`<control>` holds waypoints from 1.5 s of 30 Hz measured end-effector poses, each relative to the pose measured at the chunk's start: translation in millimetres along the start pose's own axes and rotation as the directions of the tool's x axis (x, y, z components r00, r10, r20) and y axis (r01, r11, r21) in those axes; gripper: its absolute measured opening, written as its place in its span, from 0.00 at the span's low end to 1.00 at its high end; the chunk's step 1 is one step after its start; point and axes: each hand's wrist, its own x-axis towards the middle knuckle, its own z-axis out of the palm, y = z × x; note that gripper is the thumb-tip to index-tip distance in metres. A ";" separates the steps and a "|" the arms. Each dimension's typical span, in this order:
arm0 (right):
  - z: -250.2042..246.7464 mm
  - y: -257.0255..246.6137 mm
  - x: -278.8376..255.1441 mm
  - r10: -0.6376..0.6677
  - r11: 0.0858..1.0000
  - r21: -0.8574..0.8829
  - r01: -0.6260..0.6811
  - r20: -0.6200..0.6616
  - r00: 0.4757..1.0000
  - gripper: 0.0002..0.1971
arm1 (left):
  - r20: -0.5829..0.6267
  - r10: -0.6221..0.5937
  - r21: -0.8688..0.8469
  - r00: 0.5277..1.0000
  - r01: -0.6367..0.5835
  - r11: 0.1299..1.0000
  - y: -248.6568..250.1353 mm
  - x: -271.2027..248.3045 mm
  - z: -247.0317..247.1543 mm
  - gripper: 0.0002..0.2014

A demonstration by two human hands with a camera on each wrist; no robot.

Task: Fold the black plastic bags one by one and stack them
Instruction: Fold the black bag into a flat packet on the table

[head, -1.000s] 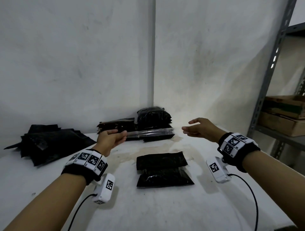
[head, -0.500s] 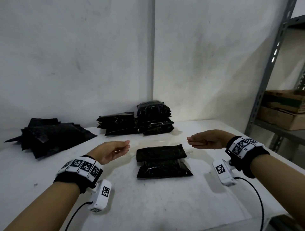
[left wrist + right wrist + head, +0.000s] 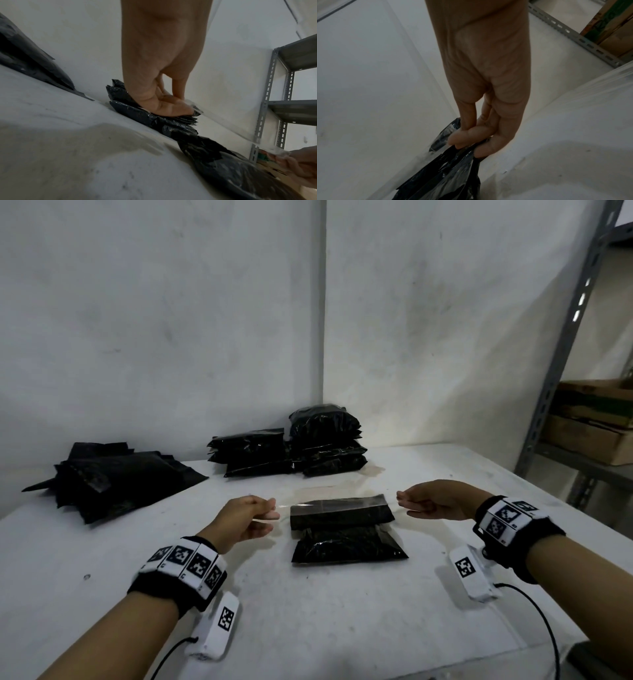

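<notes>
Lowered clear film, edges barely visible.

Both hands, left hand and right hand, have lowered the clear sheet onto the folded bags.

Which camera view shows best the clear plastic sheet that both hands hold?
The head view: the clear plastic sheet spans from left hand to right hand above the folded black bags. The left wrist view shows one faint long edge; the right wrist view only a blurred corner.
</notes>
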 end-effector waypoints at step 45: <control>-2.4 28.6 13.6 0.079 0.922 -0.372 -0.104 -0.084 0.993 0.06 | 0.046 -0.174 0.445 0.984 0.136 0.885 -17.3 19.3 15.3 0.14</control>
